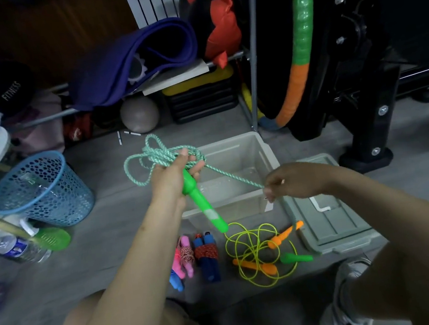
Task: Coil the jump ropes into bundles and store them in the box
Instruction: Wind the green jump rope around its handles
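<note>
- Green plastic fills my left hand: I grip the green handle of the braided green rope near its top, with several loose loops gathered over the same fingers.
- That handle's long axis slants from my fist at frame centre down and to the right, its free end hanging just above the floor items.
- From the loops one straight strand runs down-right to my right hand, whose fingertips pinch it; both hands are closed on this one rope.
- My right hand hovers over the near right corner of the clear box, which sits open, with nothing I can see inside it, just behind my hands.
- Judging from this, the next wrap means carrying the pinched strand up-left toward the left fist, so the right hand does the travelling and the left stays the anchor.
- Its lid lies on the floor to the right of the box.
- At lower centre two finished bundles lie side by side, a pink bundle and a blue and red bundle.
- Right of them sprawls an uncoiled yellow rope with orange handles; a second green handle lies in that tangle, probably my rope's other end.
</note>
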